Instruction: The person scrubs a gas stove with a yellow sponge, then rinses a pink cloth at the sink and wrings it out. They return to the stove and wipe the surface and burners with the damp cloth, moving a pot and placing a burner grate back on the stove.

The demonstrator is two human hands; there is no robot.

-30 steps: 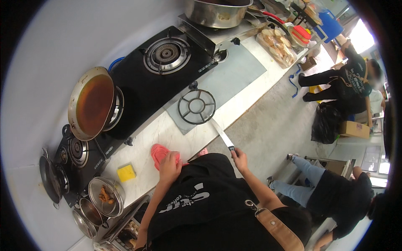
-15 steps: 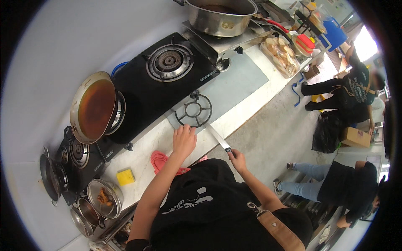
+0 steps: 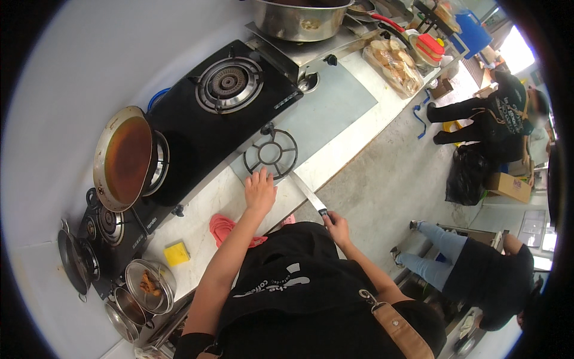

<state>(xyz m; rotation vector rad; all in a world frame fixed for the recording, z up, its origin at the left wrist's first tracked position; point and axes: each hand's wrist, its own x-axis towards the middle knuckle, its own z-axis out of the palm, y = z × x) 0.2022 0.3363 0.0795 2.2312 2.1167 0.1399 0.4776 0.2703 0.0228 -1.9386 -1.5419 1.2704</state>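
Observation:
My left hand (image 3: 260, 190) lies flat on the pale counter (image 3: 206, 206), its fingertips just short of a loose black round pan support (image 3: 270, 152) that rests on a grey mat (image 3: 326, 110). A knife (image 3: 308, 190) is gripped by the handle in my right hand (image 3: 338, 225) at the counter's front edge. Its blade points up over the counter, next to the left hand. A pink cloth (image 3: 222, 228) sits crumpled on the counter beneath my left forearm.
A black two-burner gas stove (image 3: 209, 119) carries a pan of brown oil (image 3: 122, 157) on its left burner. A yellow sponge (image 3: 176, 253), small steel pots (image 3: 149, 281), a large steel pot (image 3: 299, 21) and bagged bread (image 3: 394, 63) line the counter. Other people stand at the right.
My left hand left the pink cloth and moved up across the counter to the edge of the black pan support. The right hand kept hold of the knife.

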